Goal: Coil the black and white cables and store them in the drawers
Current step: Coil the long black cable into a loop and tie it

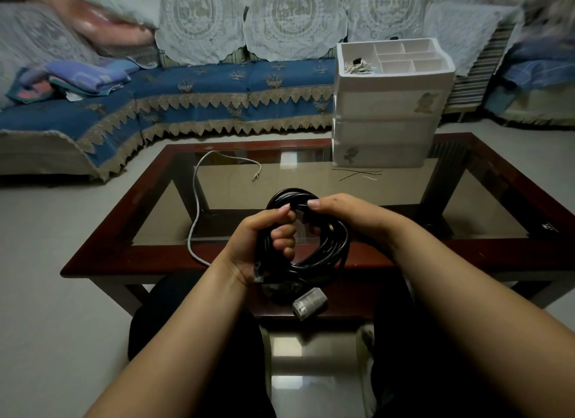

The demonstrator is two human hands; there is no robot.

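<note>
Head view, both hands [270,243] [345,212] gripping coiled black cable [323,249], drawer unit [389,106] tray holding ties [359,66]

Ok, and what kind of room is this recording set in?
Most likely a home living room: a long sofa with a blue cover and lace drapes along its back, a glass-topped wooden coffee table in front of it, and folded blankets on the seat.

Pillows [102,16] at upper left blurred; small bundle [358,66] in the drawer unit's top tray [342,56] indistinct
</note>
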